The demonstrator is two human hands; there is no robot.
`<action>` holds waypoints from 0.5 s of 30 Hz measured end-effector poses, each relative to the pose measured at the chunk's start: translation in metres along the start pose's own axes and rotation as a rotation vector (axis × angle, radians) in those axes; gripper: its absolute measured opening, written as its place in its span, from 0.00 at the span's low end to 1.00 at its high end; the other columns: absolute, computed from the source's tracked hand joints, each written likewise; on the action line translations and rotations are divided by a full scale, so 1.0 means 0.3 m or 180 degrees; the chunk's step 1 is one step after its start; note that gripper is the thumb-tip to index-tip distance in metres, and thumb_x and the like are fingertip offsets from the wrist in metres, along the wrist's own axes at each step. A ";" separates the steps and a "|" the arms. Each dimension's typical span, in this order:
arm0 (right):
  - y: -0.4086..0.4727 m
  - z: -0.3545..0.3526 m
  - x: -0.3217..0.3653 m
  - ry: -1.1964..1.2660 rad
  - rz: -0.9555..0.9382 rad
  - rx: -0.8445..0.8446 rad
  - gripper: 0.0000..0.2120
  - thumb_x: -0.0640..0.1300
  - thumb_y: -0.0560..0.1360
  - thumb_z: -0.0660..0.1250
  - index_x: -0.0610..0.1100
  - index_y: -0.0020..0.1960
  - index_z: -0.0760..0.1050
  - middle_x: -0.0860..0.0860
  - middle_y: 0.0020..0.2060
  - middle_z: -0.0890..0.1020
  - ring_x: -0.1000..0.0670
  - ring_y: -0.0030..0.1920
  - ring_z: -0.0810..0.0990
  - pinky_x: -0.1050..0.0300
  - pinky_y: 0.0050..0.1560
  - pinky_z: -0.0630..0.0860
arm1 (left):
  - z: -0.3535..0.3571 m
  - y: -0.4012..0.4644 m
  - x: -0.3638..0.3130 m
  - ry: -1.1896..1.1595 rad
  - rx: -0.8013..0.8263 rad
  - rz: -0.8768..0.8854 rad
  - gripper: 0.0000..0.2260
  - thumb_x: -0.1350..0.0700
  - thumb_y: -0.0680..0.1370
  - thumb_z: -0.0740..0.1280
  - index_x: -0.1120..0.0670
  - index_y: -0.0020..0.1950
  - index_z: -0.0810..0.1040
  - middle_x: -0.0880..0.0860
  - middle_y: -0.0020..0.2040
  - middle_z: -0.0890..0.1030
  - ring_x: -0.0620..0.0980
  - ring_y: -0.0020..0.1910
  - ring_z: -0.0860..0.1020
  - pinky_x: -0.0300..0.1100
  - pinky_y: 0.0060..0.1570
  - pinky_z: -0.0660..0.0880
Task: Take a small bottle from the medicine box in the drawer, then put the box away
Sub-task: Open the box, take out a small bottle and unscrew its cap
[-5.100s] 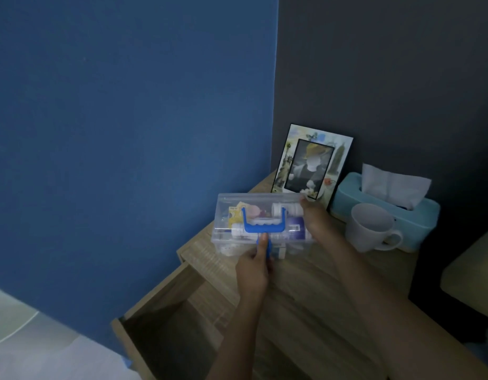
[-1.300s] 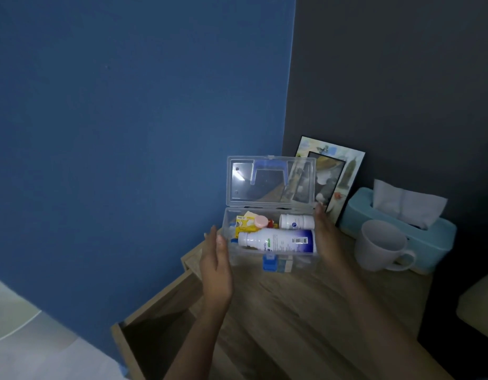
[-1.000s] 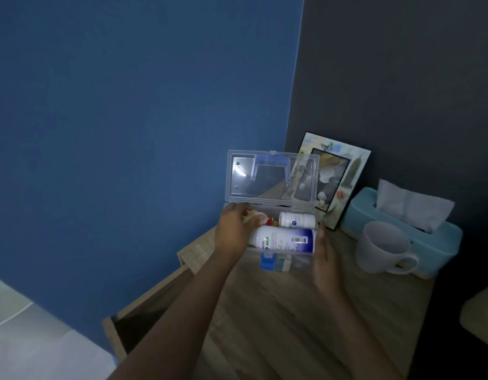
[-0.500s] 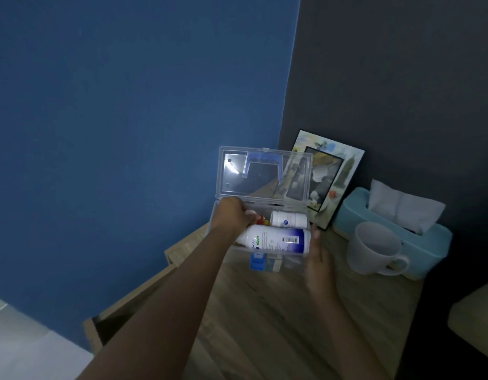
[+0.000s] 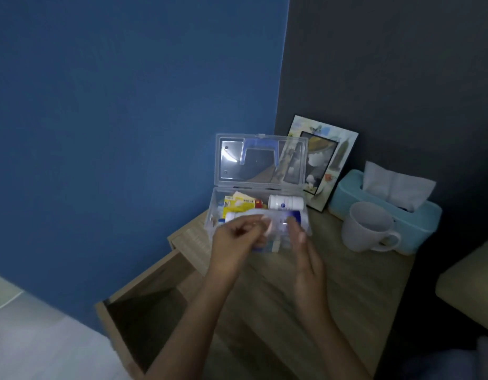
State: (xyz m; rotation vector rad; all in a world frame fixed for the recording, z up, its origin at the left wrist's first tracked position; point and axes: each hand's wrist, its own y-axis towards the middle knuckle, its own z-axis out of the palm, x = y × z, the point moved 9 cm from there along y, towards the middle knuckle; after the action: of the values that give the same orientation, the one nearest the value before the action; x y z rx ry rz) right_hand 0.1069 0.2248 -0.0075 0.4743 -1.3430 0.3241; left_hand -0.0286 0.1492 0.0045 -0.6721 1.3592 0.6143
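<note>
The clear plastic medicine box (image 5: 260, 160) stands on the wooden nightstand (image 5: 341, 283) with its lid up. Inside lie a large white bottle with a blue label (image 5: 290, 216), a short white bottle (image 5: 285, 202) at the back and a yellow packet (image 5: 238, 205). My left hand (image 5: 234, 242) is in front of the box, fingers pinched on a small pale-capped bottle (image 5: 267, 227), which is blurred. My right hand (image 5: 305, 252) hovers at the box's front right with its fingers apart and holds nothing.
The drawer (image 5: 144, 305) below the nightstand top is pulled out to the lower left. A white mug (image 5: 366, 229), a teal tissue box (image 5: 346, 193) and a leaning photo frame (image 5: 344, 149) stand right of the box. A pale bed surface (image 5: 31, 341) lies at lower left.
The box lid went from closed to open. My left hand reached into the box and has drawn back out with a small bottle. My right hand has let go of the box's side.
</note>
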 end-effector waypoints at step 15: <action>-0.345 -0.104 -0.068 -0.0202 0.0452 -0.0139 0.14 0.40 0.79 0.60 0.47 0.64 0.74 0.60 0.54 0.81 0.66 0.56 0.79 0.77 0.52 0.72 | 0.085 -0.384 0.214 -0.0357 0.0398 -0.0313 0.08 0.57 0.78 0.65 0.51 0.50 0.84 0.51 0.40 0.85 0.42 0.38 0.82 0.32 0.38 0.77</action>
State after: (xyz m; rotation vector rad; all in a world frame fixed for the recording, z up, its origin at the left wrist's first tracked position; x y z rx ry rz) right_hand 0.1795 0.1522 -0.0470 0.3559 -1.4463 0.3984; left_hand 0.0809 0.0916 -0.0481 -0.5910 1.2420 0.4773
